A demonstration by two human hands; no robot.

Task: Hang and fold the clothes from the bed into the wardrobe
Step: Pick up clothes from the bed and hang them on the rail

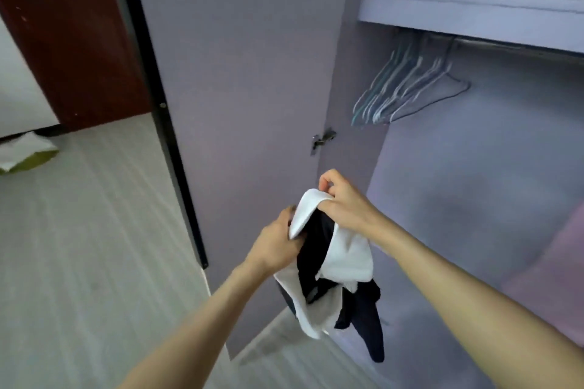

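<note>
Head view, standing at the open wardrobe (pixel 474 199). My left hand (pixel 278 243) and my right hand (pixel 343 202) together hold a bundle of clothes (pixel 335 265) in front of me, level with the lower edge of the wardrobe door (pixel 246 88). The fingers of my right hand are curled and pinch the upper edge of a white garment (pixel 346 257) between thumb and forefinger; the fabric folds over just left of that pinch and runs down to my left hand. My left hand grips the bundle from the left side, its fingers wrapped into the cloth so that the fingertips are hidden behind the white fold. Between my two hands, and below them, a black garment (pixel 316 249) hangs mixed with the white one; a dark length of it trails down well below my right wrist. Above and to the right of my right fingers, a cluster of empty wire hangers (pixel 401 88) hangs from the rail (pixel 505 45) under the wardrobe shelf (pixel 474 15). A door hinge (pixel 322 139) sits just above my right hand. Far left of my left fingers, a white and yellow-green bag (pixel 25 153) lies on the pale plank floor (pixel 79 246), beside a dark red wooden door (pixel 63 25).
</note>
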